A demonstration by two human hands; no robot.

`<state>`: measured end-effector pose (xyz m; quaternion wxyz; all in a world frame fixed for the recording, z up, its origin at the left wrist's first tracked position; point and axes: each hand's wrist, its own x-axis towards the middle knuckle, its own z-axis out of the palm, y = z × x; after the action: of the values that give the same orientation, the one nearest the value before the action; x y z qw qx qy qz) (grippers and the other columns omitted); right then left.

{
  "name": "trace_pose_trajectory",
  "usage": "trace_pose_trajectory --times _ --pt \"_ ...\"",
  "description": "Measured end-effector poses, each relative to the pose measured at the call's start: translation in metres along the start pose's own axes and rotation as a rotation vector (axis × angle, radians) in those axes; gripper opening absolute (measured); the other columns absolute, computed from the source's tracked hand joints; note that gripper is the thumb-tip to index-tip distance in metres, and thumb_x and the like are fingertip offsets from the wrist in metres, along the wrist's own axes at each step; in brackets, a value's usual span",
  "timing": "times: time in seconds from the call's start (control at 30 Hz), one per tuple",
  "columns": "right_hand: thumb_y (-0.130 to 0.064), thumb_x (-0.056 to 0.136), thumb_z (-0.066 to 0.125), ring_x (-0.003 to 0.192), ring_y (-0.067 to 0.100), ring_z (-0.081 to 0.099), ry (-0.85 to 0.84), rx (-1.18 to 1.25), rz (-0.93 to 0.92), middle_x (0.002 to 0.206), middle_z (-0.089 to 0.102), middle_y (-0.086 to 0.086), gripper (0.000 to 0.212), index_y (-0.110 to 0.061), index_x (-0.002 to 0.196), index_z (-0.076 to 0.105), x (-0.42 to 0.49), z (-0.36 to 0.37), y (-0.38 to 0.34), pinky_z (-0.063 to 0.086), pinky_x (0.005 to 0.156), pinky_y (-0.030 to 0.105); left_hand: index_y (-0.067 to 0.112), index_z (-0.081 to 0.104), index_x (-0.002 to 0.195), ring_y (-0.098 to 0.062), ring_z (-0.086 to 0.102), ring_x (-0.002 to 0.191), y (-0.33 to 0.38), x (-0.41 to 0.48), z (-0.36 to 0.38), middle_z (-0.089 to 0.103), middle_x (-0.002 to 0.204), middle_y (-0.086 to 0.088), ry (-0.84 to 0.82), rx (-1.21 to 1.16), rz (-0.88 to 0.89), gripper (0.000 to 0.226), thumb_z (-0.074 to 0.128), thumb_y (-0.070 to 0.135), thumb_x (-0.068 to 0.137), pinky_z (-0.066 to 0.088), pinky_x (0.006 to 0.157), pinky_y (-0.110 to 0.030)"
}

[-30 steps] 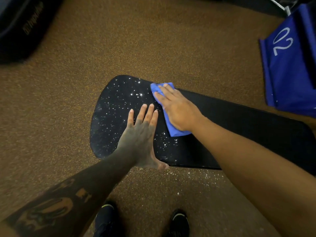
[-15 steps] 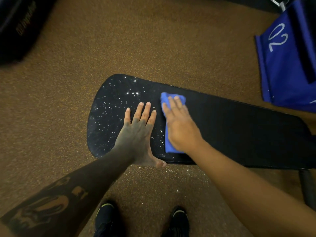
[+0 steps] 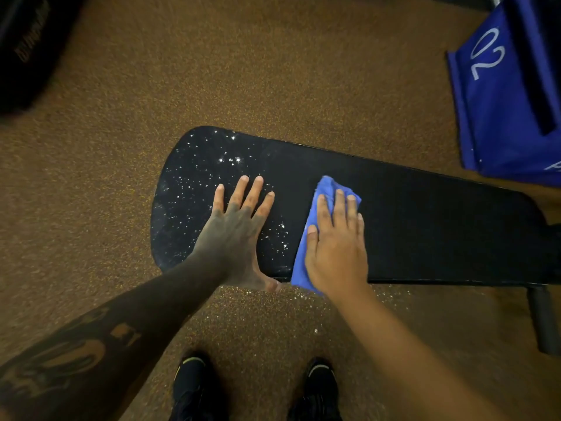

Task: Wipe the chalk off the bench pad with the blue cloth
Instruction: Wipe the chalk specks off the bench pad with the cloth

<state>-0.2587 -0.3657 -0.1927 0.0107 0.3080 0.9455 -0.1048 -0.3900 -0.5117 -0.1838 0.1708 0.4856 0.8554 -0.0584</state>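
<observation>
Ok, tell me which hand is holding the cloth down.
The right hand: it lies flat on the blue cloth at the bench pad's near edge. The left hand rests bare on the chalk-speckled end.

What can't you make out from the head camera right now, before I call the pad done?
- Bench pad under the left hand: palm hides any chalk there.
- Pad under the blue cloth and right hand: covered.
- Pad's far right end: cut off by the frame edge.
- Lettering on the black object, top left: blurred.
- Blue item marked 02: cropped at the edge.
</observation>
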Motion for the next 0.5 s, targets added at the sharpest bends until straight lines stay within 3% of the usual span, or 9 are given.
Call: trace_pose_trajectory --times 0.03,0.2,0.3,0.37,0.5 --pt "-0.039 0.099 0.017 0.151 0.034 -0.002 -0.016 0.000 0.028 0.164 0.007 0.013 0.061 -0.018 0.156 0.014 -0.004 0.001 -0.007 0.012 0.121 0.051 0.014 -0.023 0.153 -0.035 -0.028 0.149 0.000 0.000 0.001 -0.032 0.161 -0.014 0.002 0.003 -0.001 0.164 0.029 0.111 0.032 -0.001 0.120 -0.063" --pt "-0.045 0.102 0.018 0.150 0.031 -0.014 -0.119 -0.037 -0.233 0.165 -0.004 0.007 0.058 -0.026 0.156 0.005 -0.023 0.001 -0.011 0.007 0.122 0.051 0.015 -0.021 0.154 -0.036 -0.026 0.149 -0.001 -0.001 0.002 -0.031 0.161 -0.015 0.016 0.002 -0.002 0.160 0.030 0.109 0.036 -0.001 0.120 -0.064" --pt "-0.047 0.099 0.018 0.151 0.035 -0.007 -0.072 -0.005 -0.058 0.165 0.001 0.010 0.063 -0.023 0.157 0.010 -0.007 0.000 0.000 0.012 0.121 0.053 0.017 -0.023 0.154 -0.036 -0.027 0.149 -0.002 0.000 0.003 -0.032 0.161 -0.014 0.007 0.011 -0.005 0.162 0.034 0.110 0.034 -0.003 0.120 -0.064" --pt "-0.045 0.099 0.020 0.149 0.040 -0.008 -0.073 0.001 -0.035 0.165 0.001 0.013 0.064 -0.019 0.157 0.010 -0.009 0.001 -0.012 0.015 0.121 0.053 0.017 -0.024 0.153 -0.036 -0.028 0.149 -0.002 0.000 0.003 -0.033 0.161 -0.014 0.010 0.011 -0.004 0.161 0.036 0.109 0.035 -0.004 0.120 -0.065" --pt "-0.041 0.103 0.021 0.150 0.037 -0.009 -0.137 -0.071 -0.374 0.165 0.004 0.013 0.058 -0.016 0.156 0.014 -0.017 0.000 -0.012 0.019 0.121 0.051 0.016 -0.023 0.153 -0.037 -0.027 0.149 -0.002 -0.002 0.004 -0.031 0.161 -0.015 0.021 0.017 0.002 0.159 0.036 0.107 0.038 -0.001 0.119 -0.065"
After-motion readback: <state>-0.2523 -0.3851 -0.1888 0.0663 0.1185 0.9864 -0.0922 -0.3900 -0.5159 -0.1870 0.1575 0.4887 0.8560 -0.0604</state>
